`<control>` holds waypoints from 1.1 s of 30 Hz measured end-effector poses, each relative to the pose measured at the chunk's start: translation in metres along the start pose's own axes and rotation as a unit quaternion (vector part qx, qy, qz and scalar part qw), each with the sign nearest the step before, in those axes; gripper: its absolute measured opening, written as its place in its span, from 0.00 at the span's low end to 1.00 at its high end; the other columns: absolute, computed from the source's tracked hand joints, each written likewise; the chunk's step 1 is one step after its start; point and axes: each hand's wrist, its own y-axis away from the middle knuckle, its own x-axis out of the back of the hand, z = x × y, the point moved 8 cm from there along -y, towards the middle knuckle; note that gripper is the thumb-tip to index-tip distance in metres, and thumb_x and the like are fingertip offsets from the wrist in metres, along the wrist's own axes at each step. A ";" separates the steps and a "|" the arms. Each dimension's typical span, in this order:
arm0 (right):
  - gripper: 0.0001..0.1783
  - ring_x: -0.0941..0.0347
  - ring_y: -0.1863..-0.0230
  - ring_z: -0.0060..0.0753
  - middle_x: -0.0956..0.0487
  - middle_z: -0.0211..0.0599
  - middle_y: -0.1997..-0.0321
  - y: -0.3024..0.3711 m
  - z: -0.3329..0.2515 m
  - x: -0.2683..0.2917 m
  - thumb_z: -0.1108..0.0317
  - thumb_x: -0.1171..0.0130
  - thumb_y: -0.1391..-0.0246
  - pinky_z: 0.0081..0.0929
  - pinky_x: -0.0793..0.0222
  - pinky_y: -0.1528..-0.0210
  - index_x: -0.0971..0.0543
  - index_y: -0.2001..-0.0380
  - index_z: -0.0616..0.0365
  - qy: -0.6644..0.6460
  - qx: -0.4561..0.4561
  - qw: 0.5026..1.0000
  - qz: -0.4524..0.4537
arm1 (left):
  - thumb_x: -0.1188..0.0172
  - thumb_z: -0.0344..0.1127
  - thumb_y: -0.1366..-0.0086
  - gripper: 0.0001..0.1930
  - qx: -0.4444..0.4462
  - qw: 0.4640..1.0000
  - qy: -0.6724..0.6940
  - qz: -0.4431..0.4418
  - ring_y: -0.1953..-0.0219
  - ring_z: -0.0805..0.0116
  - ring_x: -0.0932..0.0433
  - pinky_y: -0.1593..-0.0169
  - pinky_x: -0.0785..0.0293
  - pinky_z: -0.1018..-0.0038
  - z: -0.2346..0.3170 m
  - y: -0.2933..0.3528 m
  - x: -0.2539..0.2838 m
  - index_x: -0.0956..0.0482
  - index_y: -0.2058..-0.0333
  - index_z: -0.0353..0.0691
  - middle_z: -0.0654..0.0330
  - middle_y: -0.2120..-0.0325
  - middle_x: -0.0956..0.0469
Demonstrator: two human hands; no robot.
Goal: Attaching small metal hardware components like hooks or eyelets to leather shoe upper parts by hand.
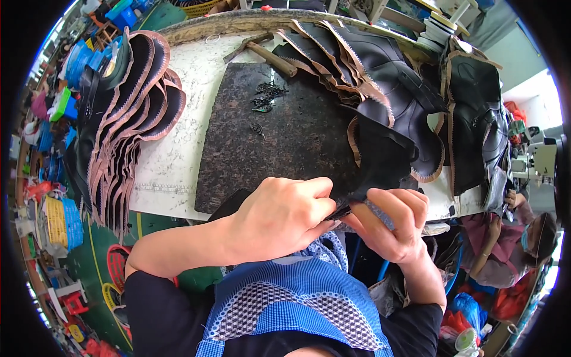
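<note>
My left hand (288,208) is closed, its fingers pinching the edge of a black leather shoe upper (380,154) at the front of the table. Close beside it, my right hand (389,223) grips the same upper between thumb and fingers. The piece rises from my hands toward the right-hand stack. What lies right between the fingertips is mostly hidden. Beyond my hands is a dark speckled slab (285,152). Small shiny black metal pieces, perhaps buckles, lie on it in a pile (269,95), with a loose piece (257,130) nearer to me.
A hammer (273,58) rests across the slab's far edge. Stacked shoe uppers with tan zigzag edges (143,101) hang over the table's left side. More stacks lie at the right (380,65) and far right (476,113). A co-worker (499,238) sits at the right.
</note>
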 end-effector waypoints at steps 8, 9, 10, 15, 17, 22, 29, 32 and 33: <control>0.17 0.33 0.56 0.31 0.26 0.27 0.54 0.011 -0.005 0.003 0.60 0.20 0.64 0.29 0.37 0.58 0.14 0.67 0.43 0.034 -0.044 0.998 0.015 | 0.27 0.32 0.44 0.09 0.024 0.998 0.056 0.035 0.76 0.60 0.21 0.73 0.24 0.66 -0.001 0.002 -0.001 0.15 0.65 0.36 0.58 0.72 0.25; 0.17 0.34 0.57 0.31 0.25 0.26 0.55 0.013 -0.005 0.001 0.60 0.20 0.64 0.29 0.37 0.59 0.14 0.68 0.44 0.028 -0.052 0.998 0.000 | 0.27 0.32 0.44 0.09 0.023 0.998 0.055 0.032 0.76 0.60 0.21 0.73 0.24 0.66 -0.001 0.002 -0.001 0.15 0.65 0.36 0.58 0.72 0.25; 0.16 0.32 0.54 0.34 0.22 0.28 0.52 0.011 -0.004 0.001 0.61 0.21 0.65 0.30 0.36 0.56 0.15 0.69 0.46 0.029 -0.072 0.997 -0.003 | 0.29 0.33 0.42 0.09 0.038 0.996 0.075 0.027 0.74 0.56 0.20 0.70 0.23 0.64 -0.004 0.002 -0.002 0.16 0.65 0.37 0.57 0.71 0.25; 0.17 0.34 0.39 0.47 0.23 0.38 0.41 0.002 0.008 -0.008 0.65 0.22 0.63 0.39 0.40 0.39 0.14 0.66 0.50 -0.032 -0.165 0.985 -0.046 | 0.30 0.33 0.41 0.09 0.052 0.993 0.103 0.021 0.72 0.54 0.20 0.68 0.22 0.62 -0.010 0.003 -0.006 0.16 0.63 0.38 0.56 0.70 0.25; 0.16 0.34 0.38 0.50 0.23 0.40 0.41 0.001 0.009 -0.010 0.67 0.23 0.63 0.40 0.41 0.37 0.13 0.67 0.53 -0.072 -0.177 0.980 -0.046 | 0.26 0.31 0.44 0.11 0.039 0.993 0.096 0.053 0.76 0.60 0.20 0.72 0.24 0.67 -0.008 0.004 -0.003 0.14 0.64 0.33 0.56 0.72 0.24; 0.16 0.35 0.37 0.52 0.23 0.39 0.45 0.003 0.010 -0.016 0.69 0.23 0.65 0.44 0.41 0.36 0.13 0.68 0.55 -0.120 -0.178 0.975 -0.053 | 0.31 0.32 0.41 0.09 0.025 0.997 0.066 0.036 0.71 0.55 0.21 0.68 0.23 0.63 -0.005 0.007 -0.008 0.18 0.65 0.34 0.55 0.70 0.27; 0.15 0.34 0.37 0.52 0.23 0.38 0.46 -0.001 0.011 -0.023 0.69 0.23 0.64 0.44 0.41 0.37 0.13 0.68 0.55 -0.147 -0.173 0.972 -0.064 | 0.32 0.30 0.43 0.08 -0.020 0.998 -0.013 0.058 0.70 0.59 0.20 0.69 0.21 0.65 0.000 0.012 -0.008 0.21 0.68 0.35 0.56 0.71 0.29; 0.16 0.30 0.40 0.46 0.22 0.34 0.46 -0.008 0.012 -0.022 0.66 0.24 0.65 0.41 0.39 0.42 0.16 0.68 0.53 -0.135 -0.126 0.979 -0.085 | 0.34 0.31 0.44 0.06 -0.050 0.995 -0.082 0.028 0.69 0.63 0.20 0.70 0.21 0.69 0.004 0.009 -0.006 0.21 0.70 0.36 0.58 0.71 0.28; 0.18 0.28 0.42 0.42 0.21 0.33 0.47 -0.010 0.012 -0.022 0.65 0.24 0.66 0.40 0.39 0.44 0.17 0.66 0.52 -0.128 -0.098 0.983 -0.089 | 0.34 0.31 0.44 0.06 -0.049 0.995 -0.084 0.030 0.69 0.63 0.20 0.70 0.21 0.69 0.004 0.010 -0.004 0.21 0.70 0.36 0.58 0.71 0.28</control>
